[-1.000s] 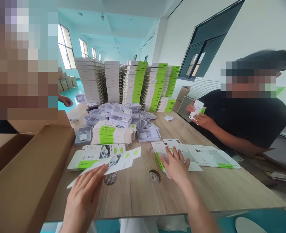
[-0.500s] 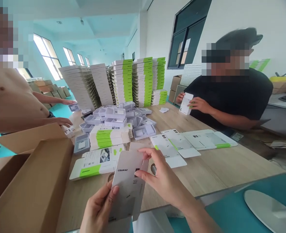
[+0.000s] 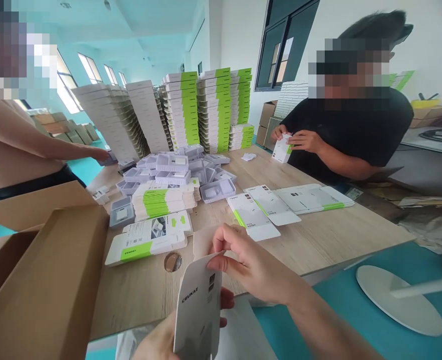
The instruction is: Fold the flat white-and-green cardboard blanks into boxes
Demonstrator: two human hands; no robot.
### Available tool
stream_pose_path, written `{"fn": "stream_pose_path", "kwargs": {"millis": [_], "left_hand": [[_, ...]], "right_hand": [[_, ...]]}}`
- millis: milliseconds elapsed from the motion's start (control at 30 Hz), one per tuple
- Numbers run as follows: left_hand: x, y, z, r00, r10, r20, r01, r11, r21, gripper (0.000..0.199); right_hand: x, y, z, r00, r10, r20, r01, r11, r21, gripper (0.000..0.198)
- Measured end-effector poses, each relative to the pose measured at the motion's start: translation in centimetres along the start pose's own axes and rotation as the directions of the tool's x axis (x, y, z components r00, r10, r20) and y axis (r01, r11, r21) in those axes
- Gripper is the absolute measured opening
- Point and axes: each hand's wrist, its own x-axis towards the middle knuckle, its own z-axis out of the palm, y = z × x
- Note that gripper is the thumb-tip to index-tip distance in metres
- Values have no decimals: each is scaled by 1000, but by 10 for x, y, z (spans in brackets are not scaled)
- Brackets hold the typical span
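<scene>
A white printed carton (image 3: 196, 312) stands tilted in front of me over the table's near edge. My left hand (image 3: 160, 337) grips it low down, its palm side mostly behind the carton and its fingertips showing past the right edge. With thumb and fingers, my right hand (image 3: 236, 250) pinches the carton's upper end by a raised flap. Flat white-and-green cartons (image 3: 149, 237) lie beyond it on the left, beside a bundled stack of the same (image 3: 164, 200). More flat cartons (image 3: 253, 215) are spread to the right of my right hand.
Pale plastic trays (image 3: 171, 170) are heaped mid-table before tall stacks of boxes (image 3: 183, 110). An open brown cardboard box (image 3: 51, 270) stands at left. A round hole (image 3: 172, 261) pierces the tabletop. One co-worker handles a small carton (image 3: 282, 150) at right; another reaches in from the left.
The carton has turned more upright and sits lower. My left hand has shifted behind it, and my right hand now pinches its upper flap. The left co-worker has drawn one hand back from the table.
</scene>
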Motion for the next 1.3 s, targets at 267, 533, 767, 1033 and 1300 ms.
{"fn": "stream_pose_path", "kwargs": {"millis": [267, 533, 767, 1033, 1300], "left_hand": [[3, -4, -18, 983, -154, 98, 164, 982, -96, 82], [13, 4, 2, 976, -138, -167, 136, 990, -21, 69], [23, -5, 12, 956, 143, -258, -45, 935, 353, 60], [24, -4, 13, 829, 490, -271, -413, 861, 296, 92], [37, -12, -22, 548, 836, -22, -682, 462, 568, 66]], "right_hand": [[1, 11, -15, 994, -105, -10, 105, 985, 135, 17], [-19, 45, 42, 954, 233, 190, -300, 732, 611, 65], [-24, 52, 69, 929, 358, -93, -290, 861, 417, 61], [-30, 45, 46, 992, 97, -81, -57, 913, 403, 56], [-22, 67, 37, 839, -451, -305, 420, 893, -164, 64]]}}
